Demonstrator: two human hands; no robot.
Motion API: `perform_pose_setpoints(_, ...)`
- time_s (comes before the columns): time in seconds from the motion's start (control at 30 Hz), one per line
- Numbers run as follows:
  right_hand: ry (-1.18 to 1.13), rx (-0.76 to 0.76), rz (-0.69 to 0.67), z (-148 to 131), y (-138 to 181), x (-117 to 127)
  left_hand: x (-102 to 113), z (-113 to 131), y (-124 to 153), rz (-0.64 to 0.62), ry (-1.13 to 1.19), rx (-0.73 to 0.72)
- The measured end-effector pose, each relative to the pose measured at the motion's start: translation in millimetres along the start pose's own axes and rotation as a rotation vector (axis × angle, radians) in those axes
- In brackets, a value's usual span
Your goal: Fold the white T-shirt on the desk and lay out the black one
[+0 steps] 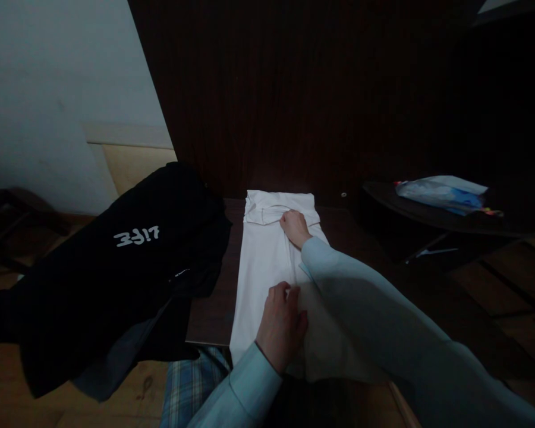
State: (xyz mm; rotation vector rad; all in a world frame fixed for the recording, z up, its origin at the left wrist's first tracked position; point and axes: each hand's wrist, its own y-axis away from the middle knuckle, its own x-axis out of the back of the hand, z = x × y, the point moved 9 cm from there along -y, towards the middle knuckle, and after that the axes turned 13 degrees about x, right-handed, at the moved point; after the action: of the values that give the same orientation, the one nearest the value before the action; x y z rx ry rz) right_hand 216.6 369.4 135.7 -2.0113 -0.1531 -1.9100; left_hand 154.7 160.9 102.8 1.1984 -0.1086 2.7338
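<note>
A white garment [267, 261] lies folded lengthwise on a dark wooden table [211, 315], its collar end at the far side. My right hand [295, 228] rests near the collar with its fingers curled down onto the cloth. My left hand [282, 324] presses on the near part of the garment, fingers bent and gathered on the fabric at the centre fold. Both arms wear pale blue sleeves.
A black garment with white lettering [129, 261] is heaped on the table's left side and hangs over its edge. A low dark round table [410, 208] at the right carries a plastic bag [443, 193]. Blue plaid cloth [191, 386] shows below the table edge.
</note>
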Motion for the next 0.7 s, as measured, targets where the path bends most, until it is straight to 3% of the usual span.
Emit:
perform_pose_setpoints(0.4, -0.031, 0.005, 0.022, 3, 0, -7, 0, 0, 0, -0.04, 0.127, -0.06)
perform_pose_setpoints(0.7, -0.31, -0.238, 0.134, 40, 4, -9, 4, -1, -1, 0.001, 0.176, -0.065)
